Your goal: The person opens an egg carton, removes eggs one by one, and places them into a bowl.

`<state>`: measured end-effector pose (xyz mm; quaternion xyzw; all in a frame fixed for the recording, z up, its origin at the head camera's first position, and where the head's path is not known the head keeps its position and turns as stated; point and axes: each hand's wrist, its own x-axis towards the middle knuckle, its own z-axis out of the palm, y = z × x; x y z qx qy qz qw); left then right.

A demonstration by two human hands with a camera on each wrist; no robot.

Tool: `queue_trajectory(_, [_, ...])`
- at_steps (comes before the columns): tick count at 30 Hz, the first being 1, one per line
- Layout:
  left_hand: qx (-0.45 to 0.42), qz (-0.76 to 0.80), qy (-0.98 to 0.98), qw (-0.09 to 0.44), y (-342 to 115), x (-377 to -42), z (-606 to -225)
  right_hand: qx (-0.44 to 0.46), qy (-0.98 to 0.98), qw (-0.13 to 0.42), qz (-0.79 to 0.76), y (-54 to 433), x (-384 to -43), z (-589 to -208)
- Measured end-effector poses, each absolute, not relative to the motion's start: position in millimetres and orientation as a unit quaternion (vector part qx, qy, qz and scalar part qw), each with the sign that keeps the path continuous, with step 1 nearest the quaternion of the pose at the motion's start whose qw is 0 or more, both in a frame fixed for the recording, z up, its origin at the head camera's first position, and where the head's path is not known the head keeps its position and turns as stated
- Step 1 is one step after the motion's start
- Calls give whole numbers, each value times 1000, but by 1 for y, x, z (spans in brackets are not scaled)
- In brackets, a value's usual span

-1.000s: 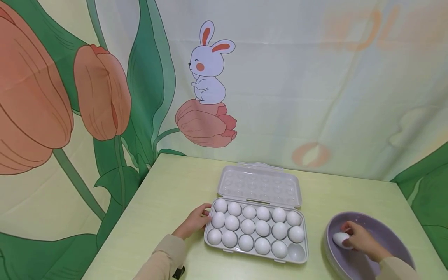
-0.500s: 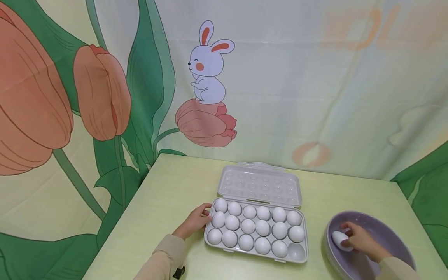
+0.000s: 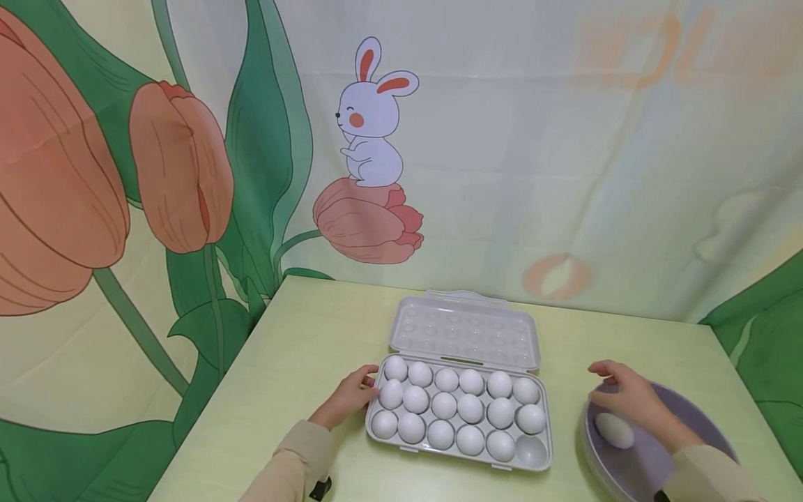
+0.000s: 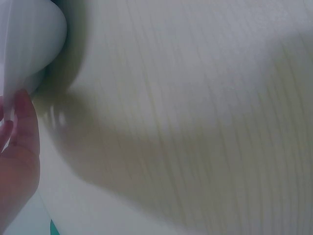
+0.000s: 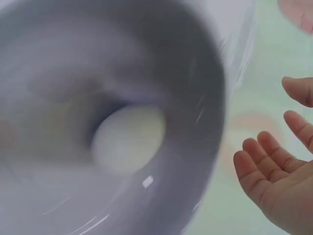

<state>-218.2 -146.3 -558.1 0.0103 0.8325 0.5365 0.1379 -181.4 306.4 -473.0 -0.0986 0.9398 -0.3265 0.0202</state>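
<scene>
A pale plastic egg box [image 3: 542,460] lies unfolded on the table, its lid [image 3: 464,331] laid back behind it. White eggs [image 3: 470,408] fill its cups except the front right one. My left hand [image 3: 348,397] grips the box's left end; in the left wrist view the thumb and fingers [image 4: 27,122] pinch its thin rim. One white egg [image 5: 129,139] lies in the purple basin [image 3: 684,411], against the wall nearest the box. Over the basin's far left rim hovers my right hand [image 3: 630,397], fingers spread and holding nothing; the right wrist view shows the palm [image 5: 288,191] bare.
The pale yellow table [image 3: 314,314] carries both containers, the basin to the right of the egg box. Behind it hangs a cloth backdrop [image 3: 489,174] printed with tulips and a rabbit. A small black object [image 3: 320,488] shows beside the left sleeve.
My right hand has let go of the egg inside the basin and risen up and away to the basin's far left rim, fingers opening. The left hand and egg box have stayed put.
</scene>
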Motion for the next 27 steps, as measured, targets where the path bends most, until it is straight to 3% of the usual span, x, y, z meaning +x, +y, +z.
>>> queue_trajectory(3, [11, 537, 832, 137, -147, -219, -559, -133, 934, 25, -332, 287, -183, -469])
queue_trajectory(10, [11, 536, 832, 141, -149, -221, -562, -220, 913, 106, -325, 249, -187, -472])
queue_trajectory(13, [13, 535, 833, 140, -149, -221, -563, -247, 919, 117, -283, 239, -188, -481])
queue_trajectory(27, [22, 538, 831, 140, -149, -220, -563, -190, 969, 104, -116, 210, -185, -518])
